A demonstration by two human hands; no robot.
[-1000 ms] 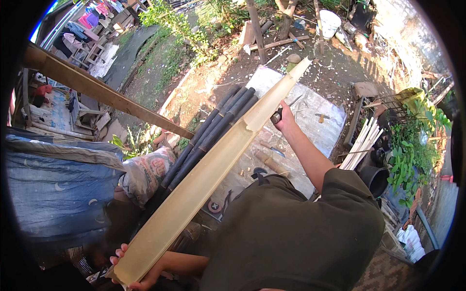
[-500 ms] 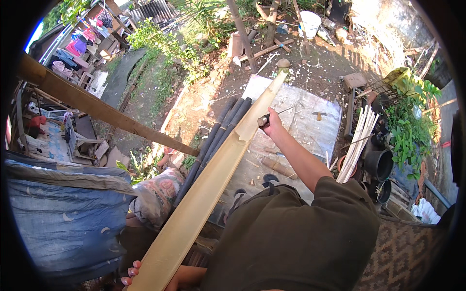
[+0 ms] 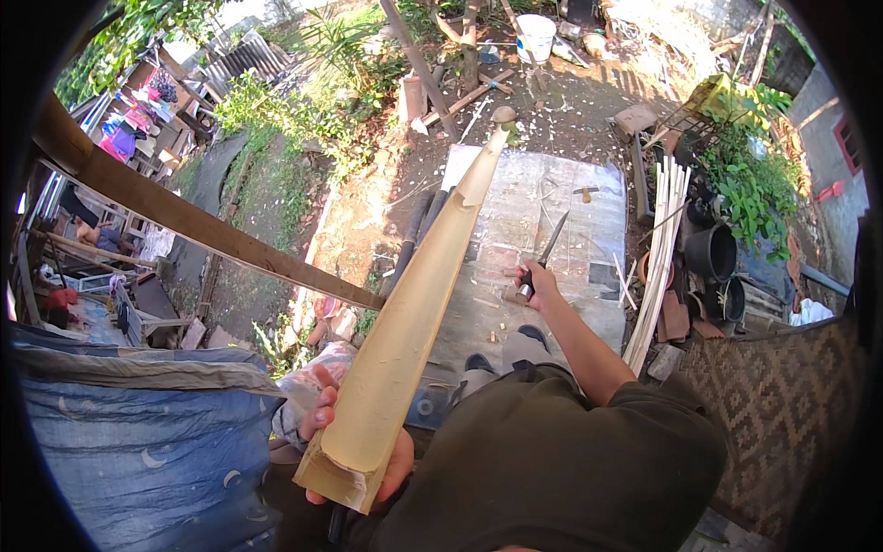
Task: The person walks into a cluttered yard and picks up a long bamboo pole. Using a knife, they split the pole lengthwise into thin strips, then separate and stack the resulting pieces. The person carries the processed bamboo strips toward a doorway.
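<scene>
- One head-worn fisheye view, looking steeply down over the person's chest.
- Near: the left hand (image 3: 354,440) on the bamboo (image 3: 414,313).
- Farther off: the tarp (image 3: 561,230) and yard, edges curving at the rim.

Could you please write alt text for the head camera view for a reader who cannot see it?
A person's left hand grips the near end of a long split bamboo half, while the right hand holds a knife above a grey mat on bare ground outdoors.

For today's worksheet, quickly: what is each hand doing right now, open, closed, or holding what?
Left hand: closed around the near end of the split bamboo half.
Right hand: closed on the knife handle.
</scene>
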